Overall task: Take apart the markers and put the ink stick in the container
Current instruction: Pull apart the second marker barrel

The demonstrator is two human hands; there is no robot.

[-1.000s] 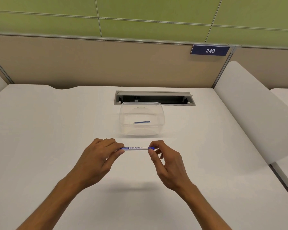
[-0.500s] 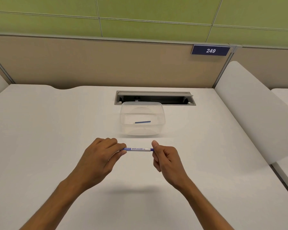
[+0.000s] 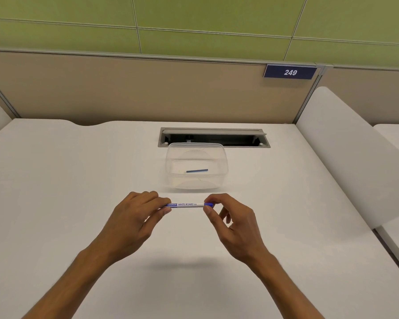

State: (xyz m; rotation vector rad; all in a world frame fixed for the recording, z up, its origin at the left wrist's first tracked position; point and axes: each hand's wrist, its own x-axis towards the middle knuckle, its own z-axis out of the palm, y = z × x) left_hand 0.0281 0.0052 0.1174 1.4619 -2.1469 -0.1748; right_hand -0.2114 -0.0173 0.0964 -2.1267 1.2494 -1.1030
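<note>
I hold a white whiteboard marker (image 3: 186, 204) with blue print level above the white desk, between both hands. My left hand (image 3: 134, 217) grips its left end, which the fingers hide. My right hand (image 3: 230, 221) pinches the blue right end (image 3: 209, 205) between thumb and forefinger, the other fingers spread loosely. Just beyond the marker stands a clear plastic container (image 3: 224, 162) with one blue ink stick (image 3: 197, 170) lying on its bottom.
A cable slot with an open grey flap (image 3: 213, 137) is set into the desk (image 3: 55, 192) behind the container. A beige partition wall (image 3: 124, 93) closes the back. A white rounded divider panel (image 3: 346, 155) rises along the right edge.
My right hand closed into a fist around the marker's right end half a second ago; now it has loosened to a thumb-and-forefinger pinch. The marker stays level in place.
</note>
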